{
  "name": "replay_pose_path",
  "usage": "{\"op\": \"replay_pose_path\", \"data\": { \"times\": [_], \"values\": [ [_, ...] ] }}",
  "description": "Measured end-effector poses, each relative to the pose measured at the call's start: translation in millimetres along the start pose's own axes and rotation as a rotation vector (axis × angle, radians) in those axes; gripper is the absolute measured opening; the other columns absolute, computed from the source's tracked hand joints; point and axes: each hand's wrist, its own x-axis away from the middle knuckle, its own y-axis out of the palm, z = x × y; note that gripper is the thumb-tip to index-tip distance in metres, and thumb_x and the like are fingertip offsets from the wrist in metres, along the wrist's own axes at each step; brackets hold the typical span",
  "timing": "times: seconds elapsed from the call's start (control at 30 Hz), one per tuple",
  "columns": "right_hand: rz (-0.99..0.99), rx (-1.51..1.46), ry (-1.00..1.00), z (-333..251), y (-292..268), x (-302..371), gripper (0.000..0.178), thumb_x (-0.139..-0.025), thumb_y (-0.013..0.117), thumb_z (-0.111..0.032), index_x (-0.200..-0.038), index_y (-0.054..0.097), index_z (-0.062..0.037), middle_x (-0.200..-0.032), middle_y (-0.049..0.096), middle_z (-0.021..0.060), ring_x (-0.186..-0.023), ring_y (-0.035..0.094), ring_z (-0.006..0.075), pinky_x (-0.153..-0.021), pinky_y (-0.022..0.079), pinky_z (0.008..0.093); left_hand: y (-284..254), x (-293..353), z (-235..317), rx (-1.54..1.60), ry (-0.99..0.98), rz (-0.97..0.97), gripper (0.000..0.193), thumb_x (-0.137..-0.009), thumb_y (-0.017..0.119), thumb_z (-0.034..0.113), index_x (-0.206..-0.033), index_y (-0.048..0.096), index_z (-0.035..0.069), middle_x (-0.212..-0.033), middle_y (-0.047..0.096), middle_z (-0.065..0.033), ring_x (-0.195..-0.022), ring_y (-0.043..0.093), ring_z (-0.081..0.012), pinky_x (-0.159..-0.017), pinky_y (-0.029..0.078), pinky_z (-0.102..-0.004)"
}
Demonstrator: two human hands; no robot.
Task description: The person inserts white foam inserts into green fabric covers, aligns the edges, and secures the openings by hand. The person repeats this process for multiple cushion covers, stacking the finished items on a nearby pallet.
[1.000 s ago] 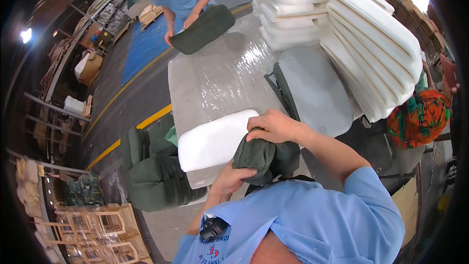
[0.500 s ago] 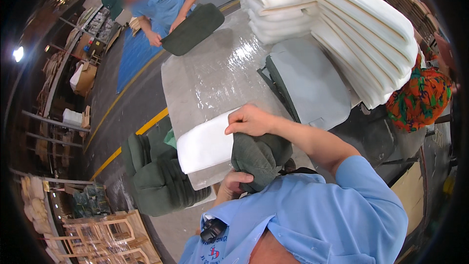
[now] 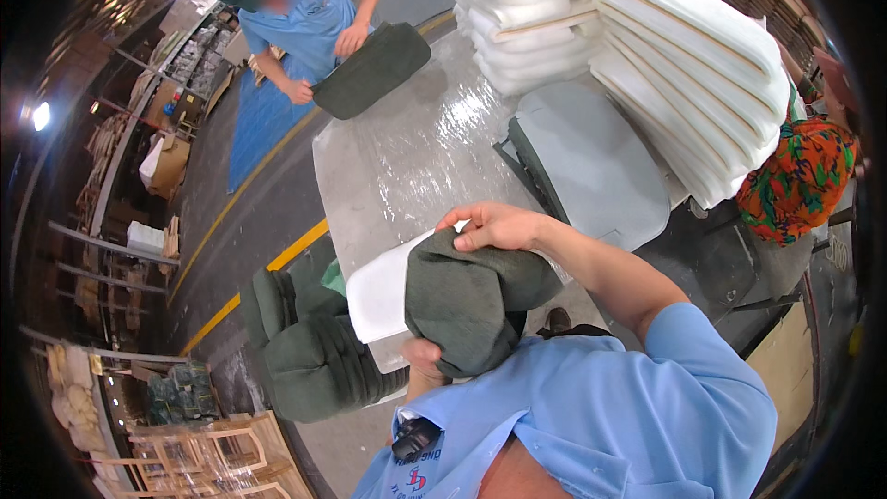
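Head view: my right hand (image 3: 494,225) and left hand (image 3: 427,358) both grip the green cover (image 3: 467,300), pulled partway over the white foam pad (image 3: 381,291) at the table (image 3: 407,162) near edge.

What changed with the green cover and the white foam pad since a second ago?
The green cover has been pulled further over the white foam pad, so less white shows. The right hand still grips the cover's top edge and the left hand still holds it from below. The person across the table keeps both hands on a dark green cushion. The stacks of white foam stayed put.
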Motion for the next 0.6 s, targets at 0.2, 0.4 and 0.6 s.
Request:
{"op": "replay_pose_path", "data": {
  "times": [0.2, 0.4, 0.6],
  "values": [
    [0.539, 0.761, -0.237, -14, -1, 6, 0.036, -0.099, 0.073, -0.025, -0.130, 0.069, -0.0067, -0.105, 0.074, 0.0102, -0.099, 0.070, 0.0229, -0.090, 0.054, 0.0383, -1, -1, 0, -0.180, 0.073, 0.030, 0.094, -0.087, 0.077, 0.050, -0.157, 0.042, -0.002, -0.154, 0.055, -0.0198, -0.142, 0.054, -0.0366, -0.121, 0.043, -0.0496],
    [0.222, 0.833, -0.536, -50, 47, 54, 0.028, -0.092, 0.080, -0.022, -0.114, 0.073, -0.0056, -0.096, 0.072, 0.0106, -0.092, 0.070, 0.0283, -0.081, 0.054, 0.0382, 19, -25, 11, -0.089, -0.018, -0.038, 0.085, -0.106, 0.046, 0.065, -0.160, 0.036, 0.001, -0.160, 0.049, -0.0193, -0.143, 0.053, -0.0354, -0.120, 0.042, -0.0513],
    [0.382, 0.878, -0.450, -50, 44, 71, 0.017, -0.088, 0.082, -0.015, -0.093, 0.071, -0.0030, -0.087, 0.068, 0.0105, -0.078, 0.067, 0.0304, -0.066, 0.051, 0.0384, -3, -30, 34, -0.279, 0.009, 0.013, 0.072, -0.108, 0.052, 0.055, -0.151, 0.049, -0.002, -0.151, 0.058, -0.0199, -0.140, 0.056, -0.0333, -0.117, 0.045, -0.0504]
  ]
}}
